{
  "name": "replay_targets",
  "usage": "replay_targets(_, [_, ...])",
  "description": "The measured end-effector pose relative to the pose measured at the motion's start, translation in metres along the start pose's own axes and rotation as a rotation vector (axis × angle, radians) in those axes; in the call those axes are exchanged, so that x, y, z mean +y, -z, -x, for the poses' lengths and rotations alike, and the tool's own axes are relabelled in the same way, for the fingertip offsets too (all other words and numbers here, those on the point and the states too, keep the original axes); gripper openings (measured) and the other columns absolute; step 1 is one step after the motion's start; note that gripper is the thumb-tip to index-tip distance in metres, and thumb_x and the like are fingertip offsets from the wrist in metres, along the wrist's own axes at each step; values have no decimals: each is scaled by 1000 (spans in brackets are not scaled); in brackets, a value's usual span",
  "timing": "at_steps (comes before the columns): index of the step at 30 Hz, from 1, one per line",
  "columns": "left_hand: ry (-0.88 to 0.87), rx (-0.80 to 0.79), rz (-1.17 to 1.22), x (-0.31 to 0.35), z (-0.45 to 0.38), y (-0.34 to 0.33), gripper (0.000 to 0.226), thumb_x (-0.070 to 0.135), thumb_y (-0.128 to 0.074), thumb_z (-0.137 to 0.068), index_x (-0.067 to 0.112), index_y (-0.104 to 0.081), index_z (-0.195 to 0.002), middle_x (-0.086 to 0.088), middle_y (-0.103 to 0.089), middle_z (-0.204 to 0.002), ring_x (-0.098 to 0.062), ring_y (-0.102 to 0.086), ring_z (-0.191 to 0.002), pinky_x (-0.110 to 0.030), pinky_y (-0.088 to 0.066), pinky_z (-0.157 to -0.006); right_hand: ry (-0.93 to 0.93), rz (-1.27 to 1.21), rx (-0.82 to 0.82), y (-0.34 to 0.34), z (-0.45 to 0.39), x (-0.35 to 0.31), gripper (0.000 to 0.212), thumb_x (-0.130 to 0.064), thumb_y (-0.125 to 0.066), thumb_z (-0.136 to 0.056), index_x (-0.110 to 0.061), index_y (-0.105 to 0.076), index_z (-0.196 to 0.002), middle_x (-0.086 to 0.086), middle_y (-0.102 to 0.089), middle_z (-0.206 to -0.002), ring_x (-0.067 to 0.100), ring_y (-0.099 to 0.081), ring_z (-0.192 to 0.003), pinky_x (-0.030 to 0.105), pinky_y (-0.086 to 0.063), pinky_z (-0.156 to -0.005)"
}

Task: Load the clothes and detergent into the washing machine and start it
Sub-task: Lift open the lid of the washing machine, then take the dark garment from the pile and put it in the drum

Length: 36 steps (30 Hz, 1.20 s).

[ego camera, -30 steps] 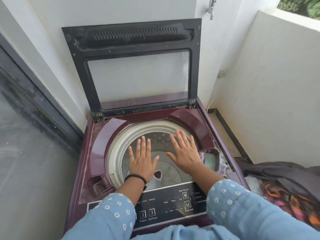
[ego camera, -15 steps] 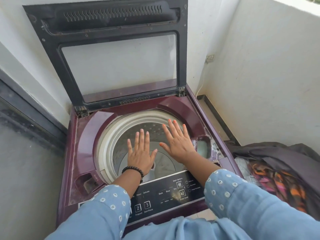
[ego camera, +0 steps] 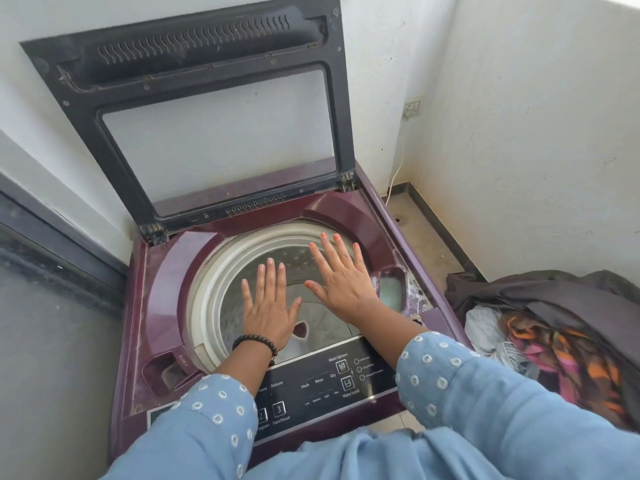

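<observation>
Here both the left hand (ego camera: 268, 306) and right hand (ego camera: 341, 280) hover flat, fingers straight and spread, holding nothing, over the drum (ego camera: 214, 289).

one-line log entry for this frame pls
lid: raised | drum: no clothes visible | left hand: open, flat over drum | right hand: open, flat over drum | clothes pile: on floor right of washer

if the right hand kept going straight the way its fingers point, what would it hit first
Probably the maroon rear rim of the washing machine top, beyond the white tub ring; the right hand hovers flat, and depth is hard to judge.
</observation>
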State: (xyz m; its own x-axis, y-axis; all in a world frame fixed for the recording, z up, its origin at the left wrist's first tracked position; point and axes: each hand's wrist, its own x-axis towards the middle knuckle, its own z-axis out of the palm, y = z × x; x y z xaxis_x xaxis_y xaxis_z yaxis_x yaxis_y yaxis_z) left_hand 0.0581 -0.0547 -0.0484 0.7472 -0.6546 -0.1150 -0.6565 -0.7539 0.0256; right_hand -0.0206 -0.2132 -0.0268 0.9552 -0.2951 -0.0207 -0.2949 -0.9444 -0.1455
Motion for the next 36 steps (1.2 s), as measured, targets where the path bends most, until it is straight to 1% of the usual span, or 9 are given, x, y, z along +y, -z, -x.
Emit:
replay_targets(6, [47, 47, 15, 28, -2, 13, 82, 63, 15, -78, 18, 23, -147, -2, 31, -154, -19, 30, -142, -45, 26, -111, 16, 58, 16, 12, 1, 25, 74, -61, -14, -98, -20, 9, -155, 3, 14, -164, 26, 17, -149, 53, 9, -120])
replay_targets(9, [92, 46, -4, 45, -6, 22, 82, 62, 20, -75, 17, 28, -144, -3, 34, -152, -17, 33, -140, -48, 22, -113, 37, 49, 31, 23, 2, 36, 73, -61, -14, -99, -21, 9, -155, 2, 17, -163, 26, 20, -149, 53, 9, -120])
replay_targets(14, [107, 59, -38, 79, -14, 36, 74, 63, 7, -91, 17, 29, -145, -4, 34, -155, -18, 35, -138, -50, 17, -116, 13, 43, 47, 36, 10, 67, 72, -62, -13, -98, -23, 8, -155, 1, 16, -163, 27, 19, -149, 54, 11, -119])
replay_targets(16, [97, 68, -41, 87, -15, 38, 79, 63, 17, -80, 18, 28, -144, -3, 35, -152, -17, 34, -138, -49, 19, -115, 9, 33, 57, 36, 13, 77, 74, -63, -9, -95, -22, 5, -156, 1, 11, -164, 27, 16, -149, 53, 12, -117])
replay_targets(19, [64, 80, -36, 111, -22, 40, 82, 62, 20, -75, 18, 27, -144, -3, 33, -152, -16, 32, -139, -50, 18, -116, -35, 17, 67, 41, 24, 104, 79, -64, 2, -89, -22, 4, -156, 1, 10, -164, 27, 16, -150, 53, 10, -117])
replay_targets(24, [-24, 112, -72, 165, -39, 50, 80, 59, 17, -79, 17, 22, -146, -4, 28, -156, -17, 29, -141, -49, 19, -114, -77, -87, 93, 53, 39, 137, 71, -60, -17, -99, -24, 6, -156, 2, 10, -164, 25, 16, -150, 52, 10, -118])
replay_targets(30, [-125, 101, -87, 228, -52, 58, 77, 60, 16, -84, 17, 24, -147, -2, 33, -153, -16, 31, -140, -48, 21, -113, -162, -94, 114, 60, 67, 193, 69, -59, -15, -100, -25, 5, -156, 0, 13, -164, 24, 18, -149, 51, 11, -118])
replay_targets(34, [-190, 78, -119, 272, -59, 56, 82, 62, 18, -78, 18, 26, -147, -5, 29, -158, -17, 32, -142, -48, 22, -112, -263, -86, 108, 58, 95, 242, 72, -62, -8, -95, -25, 8, -155, 2, 15, -163, 25, 18, -149, 52, 10, -119])
replay_targets(36, [-234, 68, -126, 297, -62, 55, 82, 62, 17, -78, 18, 26, -147, -5, 28, -159, -17, 31, -142, -48, 21, -113, -310, -73, 107, 56, 112, 266, 71, -61, -10, -97, -24, 9, -155, 2, 15, -163, 26, 18, -149, 52, 8, -120])
